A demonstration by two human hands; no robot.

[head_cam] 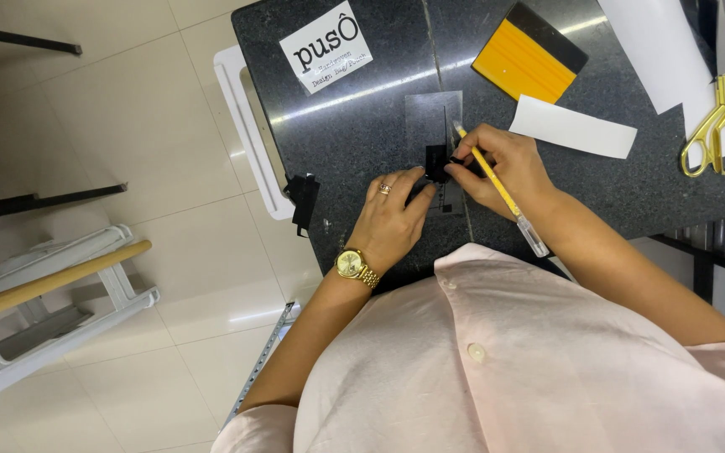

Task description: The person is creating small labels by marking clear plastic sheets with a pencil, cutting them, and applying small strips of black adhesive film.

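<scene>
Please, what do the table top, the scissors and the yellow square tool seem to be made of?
The table top looks like polished dark stone, perhaps granite: fine speckles and a bright streak of reflected light. The scissors seem to be metal with a shiny gold-coloured finish on the handles. The yellow square tool looks like matte plastic with a black strip along one edge, possibly felt; the picture does not settle that.

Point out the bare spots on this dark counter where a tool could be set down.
Bare counter lies between the white label and the left hand, and below the white strip toward the gold scissors. It is crowded around both hands and the yellow squeegee.
</scene>
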